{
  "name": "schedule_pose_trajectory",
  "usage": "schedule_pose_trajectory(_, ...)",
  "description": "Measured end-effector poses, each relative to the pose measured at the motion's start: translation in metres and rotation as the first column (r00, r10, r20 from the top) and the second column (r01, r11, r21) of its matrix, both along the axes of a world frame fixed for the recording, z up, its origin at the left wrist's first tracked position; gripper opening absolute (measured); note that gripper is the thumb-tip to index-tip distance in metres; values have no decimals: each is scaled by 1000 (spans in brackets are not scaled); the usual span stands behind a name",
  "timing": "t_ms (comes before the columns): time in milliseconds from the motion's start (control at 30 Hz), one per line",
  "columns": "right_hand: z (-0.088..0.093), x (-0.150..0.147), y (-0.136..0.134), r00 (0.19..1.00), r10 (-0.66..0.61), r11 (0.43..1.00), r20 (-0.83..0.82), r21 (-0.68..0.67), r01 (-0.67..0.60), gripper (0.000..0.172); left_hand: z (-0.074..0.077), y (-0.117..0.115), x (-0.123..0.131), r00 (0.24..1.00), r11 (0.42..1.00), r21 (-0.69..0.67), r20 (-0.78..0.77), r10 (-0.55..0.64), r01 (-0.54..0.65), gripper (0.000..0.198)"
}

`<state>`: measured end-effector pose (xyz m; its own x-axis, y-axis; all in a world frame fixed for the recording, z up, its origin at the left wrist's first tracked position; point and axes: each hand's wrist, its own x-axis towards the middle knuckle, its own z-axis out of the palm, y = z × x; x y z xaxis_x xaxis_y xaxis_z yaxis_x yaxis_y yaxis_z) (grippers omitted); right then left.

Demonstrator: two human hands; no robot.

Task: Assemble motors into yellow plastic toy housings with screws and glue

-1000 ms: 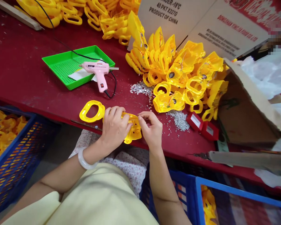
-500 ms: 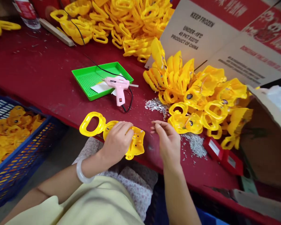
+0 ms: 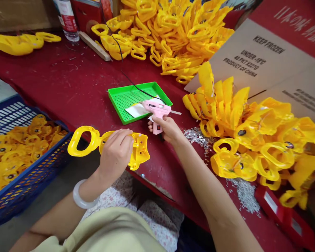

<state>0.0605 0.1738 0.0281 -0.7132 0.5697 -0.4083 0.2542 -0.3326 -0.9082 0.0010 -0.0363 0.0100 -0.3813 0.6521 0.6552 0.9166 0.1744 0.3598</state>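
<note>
My left hand rests with curled fingers on a yellow plastic part with a loop handle, pressing it against the front edge of the red table. My right hand has reached forward and wraps its fingers round the grip of a pink glue gun. The gun lies with its body on the rim of a green tray, nozzle pointing right, its black cord running back across the table.
Heaps of yellow parts lie at the right and at the back. Small silver screws are scattered near them. A blue crate of yellow parts stands at the left. Cardboard leans at the back right.
My right hand left the yellow part, moved forward and closed on the glue gun's grip. The left hand stayed on the part. My view shifted left and up.
</note>
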Motion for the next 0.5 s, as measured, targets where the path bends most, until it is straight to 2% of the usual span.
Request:
schedule_pose_trajectory(133,6,7,0,996,-42,998,-83,-55,38,17,-1,1,-11,999,999,16,2,37,-38,7)
schedule_pose_trajectory(267,30,31,-6,988,3,994,-156,-107,-20,28,-2,6,-16,997,997,27,6,77,-78,8)
schedule_pose_trajectory(400,48,62,-22,991,85,991,-99,-99,-95,35,-2,8,-18,993,992,29,20,119,-119,9)
schedule_pose_trajectory(500,46,81,-34,990,143,982,-9,-125,-143,34,-2,9,-18,988,988,24,30,155,-155,10)
